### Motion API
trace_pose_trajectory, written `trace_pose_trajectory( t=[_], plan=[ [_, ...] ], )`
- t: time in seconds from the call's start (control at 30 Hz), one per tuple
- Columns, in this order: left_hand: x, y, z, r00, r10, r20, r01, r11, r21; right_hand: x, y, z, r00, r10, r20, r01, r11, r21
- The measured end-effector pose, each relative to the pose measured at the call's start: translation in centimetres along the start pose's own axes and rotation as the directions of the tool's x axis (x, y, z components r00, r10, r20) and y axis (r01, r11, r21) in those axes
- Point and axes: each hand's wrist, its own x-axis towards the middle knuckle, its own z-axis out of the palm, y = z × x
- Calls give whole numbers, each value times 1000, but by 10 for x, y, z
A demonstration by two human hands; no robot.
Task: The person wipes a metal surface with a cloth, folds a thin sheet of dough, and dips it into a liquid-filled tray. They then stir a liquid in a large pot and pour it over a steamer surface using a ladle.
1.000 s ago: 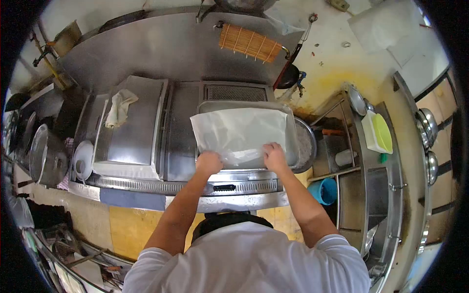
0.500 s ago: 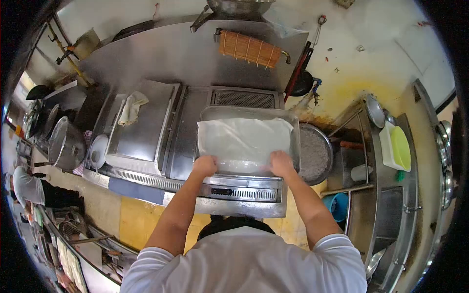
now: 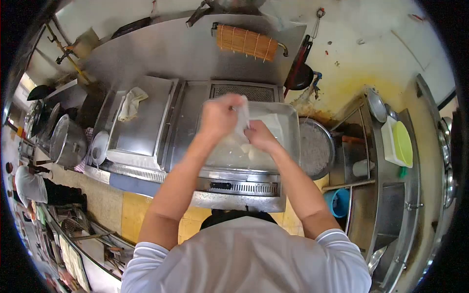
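Above the tray (image 3: pixel 294 129), your left grip (image 3: pixel 222 117) and right grip (image 3: pixel 262 136) appear closed on the white sheet (image 3: pixel 243 116); it looks light, limp, probably slippery, so pinch its edges gently.

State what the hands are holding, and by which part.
The left hand and right hand grip the white sheet by a bunched part over the tray; blur hides whether that is an edge or corner.
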Motion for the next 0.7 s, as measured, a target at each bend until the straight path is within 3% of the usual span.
trace_pose_trajectory(
  t=[0.07,0.13,0.17,0.23,0.3,0.37,0.4,0.47,0.53,0.57,0.63,0.7],
  plan=[
    [15,-4,-30,980,-117,-159,116,993,-19,-16,36,-10,995,8,-99,-28,979,-200],
    [17,-2,-53,952,-254,-172,269,961,64,-27,79,-42,987,0,-163,-59,933,-355],
    [15,-2,-60,929,-321,-183,344,933,106,-27,89,-57,992,27,-123,-81,883,-463],
    [0,-15,-46,979,-134,-156,152,982,109,-26,90,-72,994,91,-62,-109,750,-652],
    [-5,-14,-22,996,15,-89,-7,996,90,-13,54,-53,974,-189,-125,106,868,-485],
    [-10,7,4,993,111,35,-112,993,43,0,-41,5,921,-335,-197,332,942,-49],
    [-5,13,-2,996,84,-2,-83,995,47,0,-46,13,961,-229,-154,225,973,-43],
    [11,24,-27,997,33,-66,-30,998,50,-12,-44,26,997,-5,-75,2,999,-37],
    [25,0,-66,963,-110,-247,114,993,4,-14,42,-6,987,31,-157,-71,965,-254],
    [25,-8,-75,955,-131,-265,140,990,15,-12,91,-32,980,51,-193,-119,926,-359],
    [16,-24,-82,937,-176,-301,196,980,39,-24,107,-66,980,103,-172,-187,778,-599],
    [0,-36,-53,974,-78,-211,105,987,122,-16,88,-60,977,-82,-195,-47,815,-578]
  ],
)
